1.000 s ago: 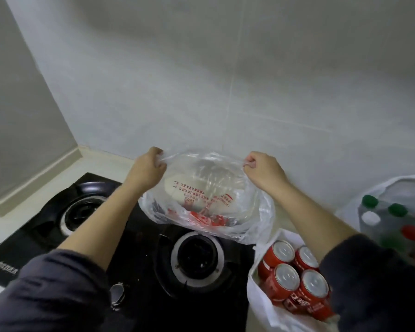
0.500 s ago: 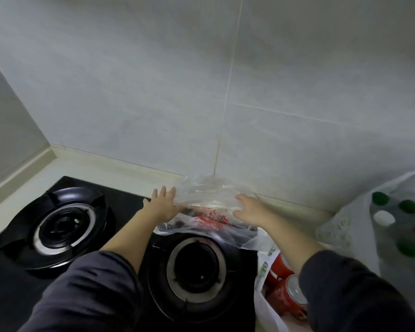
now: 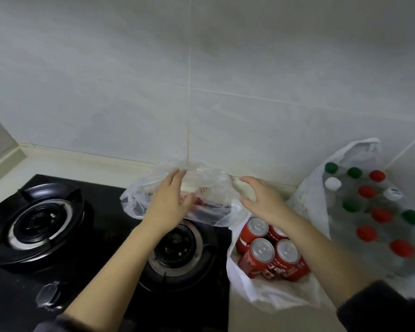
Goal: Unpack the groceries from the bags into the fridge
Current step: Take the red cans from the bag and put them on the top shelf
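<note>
Left hand and right hand, fingers spread, have released clear bag beside red cans.

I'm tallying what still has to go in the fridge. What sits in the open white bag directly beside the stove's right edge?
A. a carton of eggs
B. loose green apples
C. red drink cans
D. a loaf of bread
C: red drink cans with silver tops stand upright in the white bag just right of the stove.
</note>
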The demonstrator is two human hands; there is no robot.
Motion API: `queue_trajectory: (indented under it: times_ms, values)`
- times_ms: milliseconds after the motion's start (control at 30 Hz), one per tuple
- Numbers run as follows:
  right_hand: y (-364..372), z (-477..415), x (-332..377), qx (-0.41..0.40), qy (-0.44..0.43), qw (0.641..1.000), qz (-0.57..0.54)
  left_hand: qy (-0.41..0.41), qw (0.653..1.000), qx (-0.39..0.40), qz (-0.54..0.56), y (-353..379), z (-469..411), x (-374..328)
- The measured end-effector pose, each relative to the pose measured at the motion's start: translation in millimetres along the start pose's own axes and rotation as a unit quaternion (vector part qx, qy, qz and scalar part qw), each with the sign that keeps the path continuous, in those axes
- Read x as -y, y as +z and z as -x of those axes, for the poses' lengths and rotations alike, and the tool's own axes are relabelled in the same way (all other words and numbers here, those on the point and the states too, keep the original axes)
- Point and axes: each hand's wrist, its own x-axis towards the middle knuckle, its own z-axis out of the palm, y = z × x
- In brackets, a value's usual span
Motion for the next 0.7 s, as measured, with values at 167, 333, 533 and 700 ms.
queue_trajectory:
  times_ms: [167, 333, 533, 700]
  values:
    - [-12.7, 63.7, -39.9, -0.028, -0.004, 0.999, -0.019, 0.047, 0.998, 0.019, 0.034, 42.7, 50.5, -63.5]
    - [-14.6, 112.0, -73.1, -0.043, -0.013, 0.996, 0.080, 0.031, 0.998, 0.046, -0.005, 95.6, 76.5, -91.0]
    - [5.8, 125.9, -100.3, -0.028, -0.018, 0.975, 0.219, -0.044, 0.995, 0.056, -0.066, 138.5, 86.7, -99.0]
    - [26.9, 116.3, -115.5, -0.055, -0.031, 0.966, 0.251, -0.116, 0.991, 0.042, -0.056, 158.0, 88.6, -103.9]
